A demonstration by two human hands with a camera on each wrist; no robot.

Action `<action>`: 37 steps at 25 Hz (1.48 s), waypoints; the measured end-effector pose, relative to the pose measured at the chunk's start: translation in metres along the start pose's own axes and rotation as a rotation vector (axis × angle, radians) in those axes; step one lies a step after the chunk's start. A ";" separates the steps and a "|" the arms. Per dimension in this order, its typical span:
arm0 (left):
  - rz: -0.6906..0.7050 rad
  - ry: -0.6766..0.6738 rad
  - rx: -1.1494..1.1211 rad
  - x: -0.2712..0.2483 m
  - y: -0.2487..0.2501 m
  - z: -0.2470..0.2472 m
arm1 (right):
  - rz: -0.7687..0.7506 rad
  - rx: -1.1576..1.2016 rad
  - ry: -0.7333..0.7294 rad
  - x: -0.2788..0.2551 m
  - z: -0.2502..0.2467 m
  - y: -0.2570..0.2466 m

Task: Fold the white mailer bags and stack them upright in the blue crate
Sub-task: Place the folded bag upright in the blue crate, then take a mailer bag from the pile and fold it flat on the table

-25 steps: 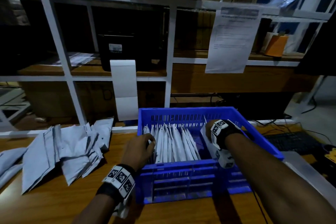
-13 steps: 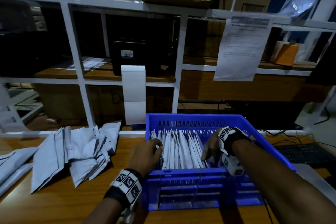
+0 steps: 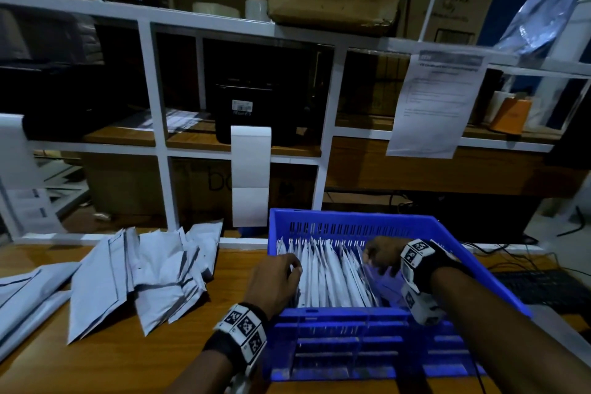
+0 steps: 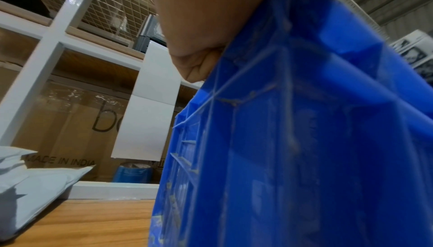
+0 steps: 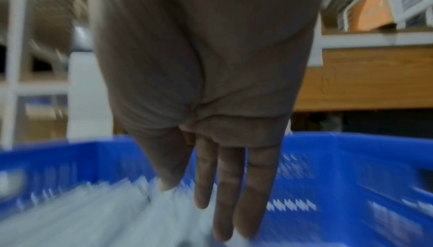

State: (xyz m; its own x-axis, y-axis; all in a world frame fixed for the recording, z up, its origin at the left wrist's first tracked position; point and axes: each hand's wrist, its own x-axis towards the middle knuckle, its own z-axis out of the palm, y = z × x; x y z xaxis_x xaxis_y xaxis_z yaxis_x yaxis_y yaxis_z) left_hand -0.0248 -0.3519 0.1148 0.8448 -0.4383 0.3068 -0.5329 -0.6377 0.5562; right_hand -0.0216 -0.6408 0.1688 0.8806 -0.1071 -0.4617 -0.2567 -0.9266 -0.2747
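Note:
The blue crate stands on the wooden table, with a row of folded white mailers upright in its left half. My left hand lies over the crate's left wall near the front, fingers hooked over the rim against the leftmost mailer. In the left wrist view the palm presses on the crate's outer rim and the fingers are hidden. My right hand is inside the crate at the row's right end. Its fingers point straight down beside the mailers, and it holds nothing.
A loose pile of unfolded white mailers lies on the table to the crate's left. Behind stands a white shelf frame with a black printer and a hanging label strip. A keyboard sits at the right.
My right hand has moved left inside the crate, from its right side up against the right end of the mailer row. The left hand has stayed on the left rim.

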 end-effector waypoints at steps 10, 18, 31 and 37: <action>0.059 -0.024 -0.014 0.003 -0.016 0.011 | -0.231 0.006 0.446 -0.074 -0.014 -0.044; 0.189 -0.056 -0.428 -0.030 -0.040 0.001 | -0.333 0.323 0.738 -0.113 0.115 -0.094; -0.033 0.228 -0.362 -0.176 -0.134 -0.074 | -0.490 0.453 0.954 -0.122 0.235 -0.205; -0.304 0.300 -0.220 -0.287 -0.184 -0.113 | -0.564 0.586 0.690 -0.128 0.301 -0.260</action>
State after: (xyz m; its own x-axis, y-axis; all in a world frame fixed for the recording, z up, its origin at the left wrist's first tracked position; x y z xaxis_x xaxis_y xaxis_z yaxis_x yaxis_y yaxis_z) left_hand -0.1641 -0.0371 0.0111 0.9546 -0.0297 0.2965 -0.2640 -0.5455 0.7955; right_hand -0.1879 -0.2776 0.0456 0.9200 -0.0679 0.3860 0.2686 -0.6080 -0.7471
